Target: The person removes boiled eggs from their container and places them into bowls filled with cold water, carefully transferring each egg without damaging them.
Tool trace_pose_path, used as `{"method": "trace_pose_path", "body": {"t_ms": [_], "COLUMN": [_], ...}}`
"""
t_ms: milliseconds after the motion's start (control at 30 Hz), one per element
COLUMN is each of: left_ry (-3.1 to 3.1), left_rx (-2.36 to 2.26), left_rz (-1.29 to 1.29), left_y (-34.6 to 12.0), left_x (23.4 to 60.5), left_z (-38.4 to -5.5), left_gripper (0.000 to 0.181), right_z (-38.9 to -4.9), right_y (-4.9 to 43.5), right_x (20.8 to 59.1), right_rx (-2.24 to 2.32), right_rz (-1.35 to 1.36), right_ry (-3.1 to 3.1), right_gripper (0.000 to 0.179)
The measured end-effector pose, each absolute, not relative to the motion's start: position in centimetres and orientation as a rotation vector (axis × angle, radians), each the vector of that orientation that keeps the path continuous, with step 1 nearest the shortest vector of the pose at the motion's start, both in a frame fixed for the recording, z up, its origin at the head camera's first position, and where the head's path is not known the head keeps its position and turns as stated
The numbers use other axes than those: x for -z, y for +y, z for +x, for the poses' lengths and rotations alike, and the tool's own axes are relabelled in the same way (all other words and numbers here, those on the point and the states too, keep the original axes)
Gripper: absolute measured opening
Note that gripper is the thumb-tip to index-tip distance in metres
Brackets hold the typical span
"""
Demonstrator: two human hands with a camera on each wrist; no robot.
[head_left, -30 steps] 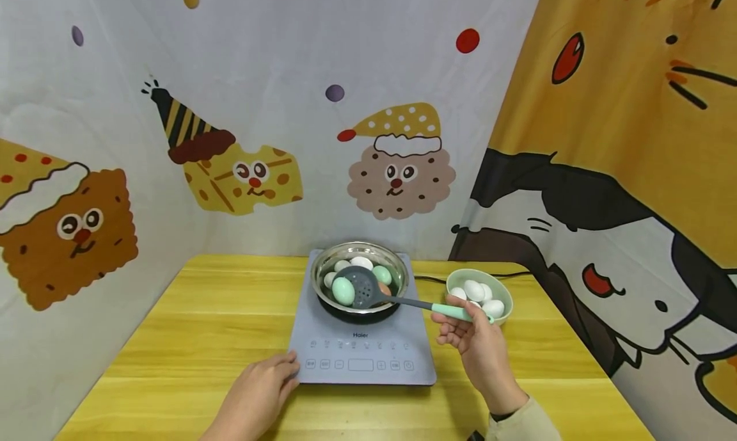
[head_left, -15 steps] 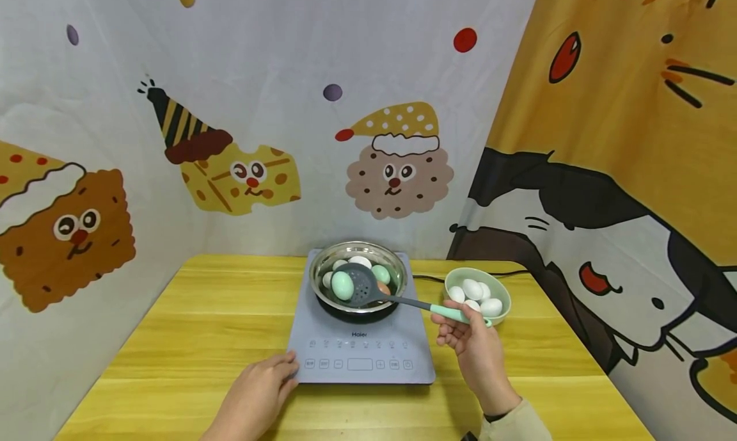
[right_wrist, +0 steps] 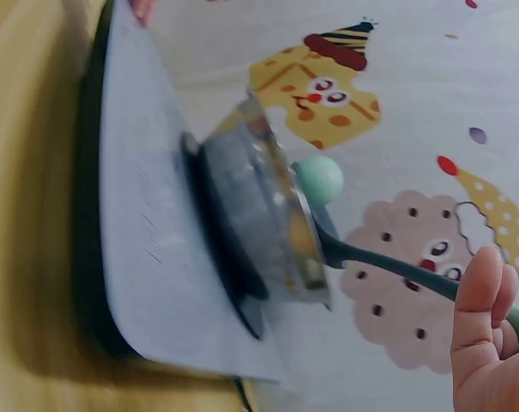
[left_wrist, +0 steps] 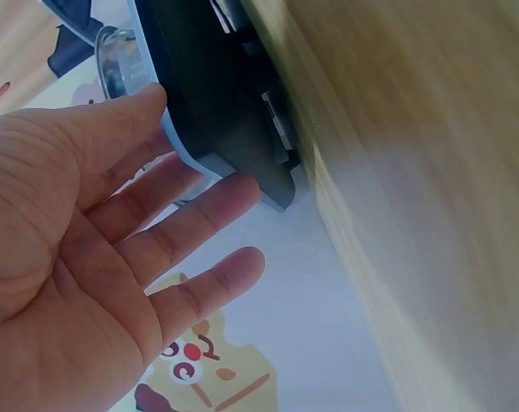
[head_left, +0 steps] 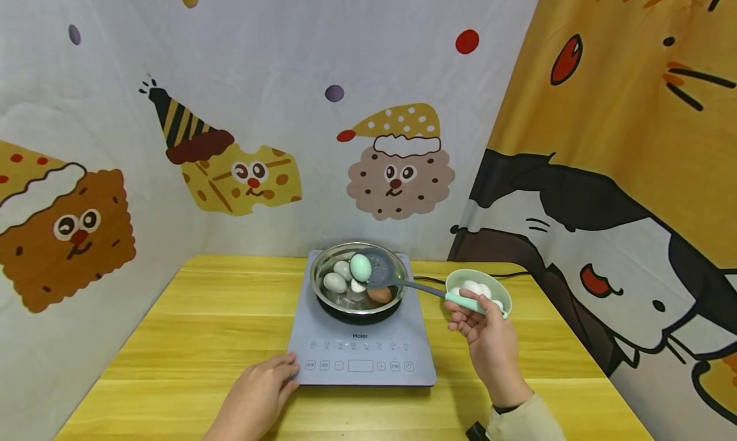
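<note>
My right hand [head_left: 489, 345] grips the mint-green handle of a grey slotted spoon [head_left: 381, 268]. A pale green egg [head_left: 361, 267] lies on its perforated head; the right wrist view shows this egg [right_wrist: 320, 180] above the pot's rim. Below, the steel pot [head_left: 320, 300] contains grey-white eggs [head_left: 335, 283] and a brown egg [head_left: 379, 294] in what looks like clear liquid. The pot stands on a grey induction cooker [head_left: 359, 351]. With relaxed fingers, my left hand [head_left: 253, 393] touches the cooker's front left edge; in the left wrist view its thumb [left_wrist: 143, 107] lies against the side.
A light green bowl [head_left: 507, 294] of white eggs stands right of the cooker, partly behind my right hand. A black cord [head_left: 428, 279] runs along the back of the wooden table [head_left: 219, 313]. Behind rises a printed cloth backdrop [head_left: 276, 57].
My right hand has moved right, drawing the slotted spoon and its green egg rightward and back over the pot. Another green egg is no longer visible. My left hand has stayed put.
</note>
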State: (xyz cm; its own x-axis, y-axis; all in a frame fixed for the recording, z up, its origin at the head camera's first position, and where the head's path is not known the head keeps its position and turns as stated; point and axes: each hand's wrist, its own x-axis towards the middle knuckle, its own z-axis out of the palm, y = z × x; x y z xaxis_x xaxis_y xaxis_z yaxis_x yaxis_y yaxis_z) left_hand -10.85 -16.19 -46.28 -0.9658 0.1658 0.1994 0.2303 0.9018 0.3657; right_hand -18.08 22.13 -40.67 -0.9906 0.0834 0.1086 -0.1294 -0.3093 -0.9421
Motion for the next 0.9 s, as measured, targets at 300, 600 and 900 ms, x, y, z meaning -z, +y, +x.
{"method": "trace_pose_path", "body": {"t_ms": [300, 600, 900], "left_ry": [-2.920, -2.913, -2.896], "left_rx": [0.588, 0.620, 0.625], "left_rz": [-0.299, -0.281, -0.285], "left_y": [-16.1, -16.3, -16.1], "left_x": [46.1, 46.6, 46.7], "left_z": [-11.0, -10.9, -11.1], "left_gripper": [0.025, 0.024, 0.022], "right_z": [-17.3, -16.6, -15.7], "right_y": [25.6, 28.9, 32.9], "right_x": [38.6, 37.5, 37.4], "right_rx": [-2.373, -2.296, -2.041], "right_rz": [-0.057, -0.157, -0.368], "right_ry": [-1.737, -1.757, -1.670], "right_gripper": [0.045, 0.043, 0.039]}}
